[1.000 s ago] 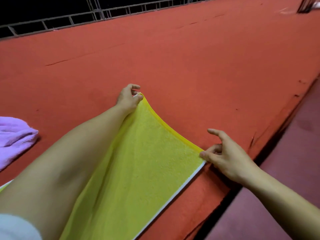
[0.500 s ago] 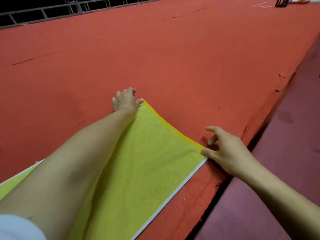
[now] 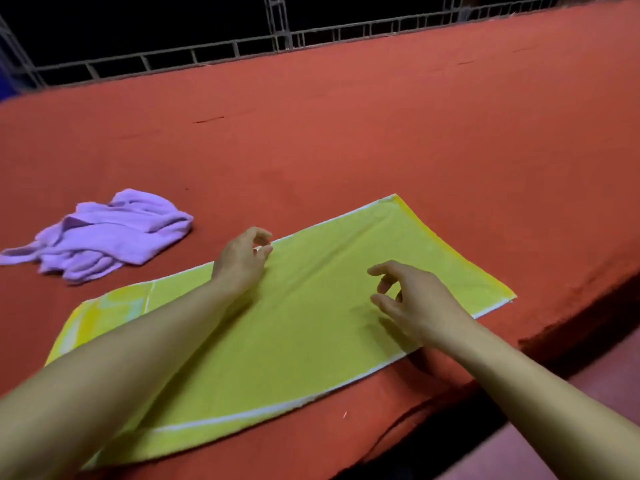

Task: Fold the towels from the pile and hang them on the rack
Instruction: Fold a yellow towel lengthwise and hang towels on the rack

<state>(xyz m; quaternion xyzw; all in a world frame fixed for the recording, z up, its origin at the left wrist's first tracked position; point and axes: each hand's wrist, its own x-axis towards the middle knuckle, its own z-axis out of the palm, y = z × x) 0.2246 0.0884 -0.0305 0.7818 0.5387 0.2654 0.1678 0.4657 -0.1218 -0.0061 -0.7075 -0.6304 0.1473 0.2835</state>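
Neither grip holds anything: the left hand (image 3: 242, 261) and right hand (image 3: 415, 303) hover, fingers loose, over the yellow towel (image 3: 294, 341) spread flat on the tabletop (image 3: 381, 133). Folding seems barely begun; a crumpled purple towel (image 3: 104, 233) waits beside the yellow one, and no rack is visible.

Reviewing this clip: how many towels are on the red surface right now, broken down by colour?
Yellow towel, spread flat under both forearms: 1
Purple towel, crumpled to the left, apart from the yellow one: 1
Total: 2
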